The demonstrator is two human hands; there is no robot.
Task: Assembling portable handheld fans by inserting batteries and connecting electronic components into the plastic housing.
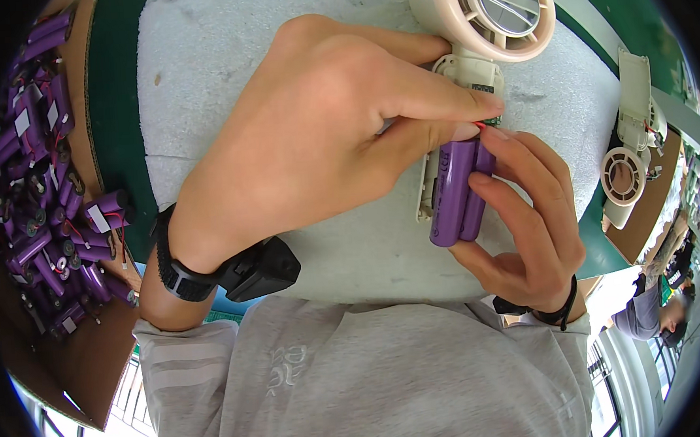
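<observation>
Two purple cylindrical cells joined side by side form a battery pack [453,193], which my right hand [536,217] grips from the right, thumb under its near end. It lies over the opened handle [425,191] of a cream handheld fan [426,9]. From the left, my left hand [329,117] reaches across with thumb and forefinger closed around a short red wire [481,124] at the pack's far end. Part of a green circuit board [494,119] shows by those fingertips. The wire's plug, if there is one, is hidden by my fingers.
A cardboard box [85,145] at the left holds many purple battery packs [44,203] with wires. White foam sheet [222,35] covers the green table [114,96]. Another opened cream fan [625,172] lies at the right beside a cardboard box [650,211]. A person [648,314] is farther right.
</observation>
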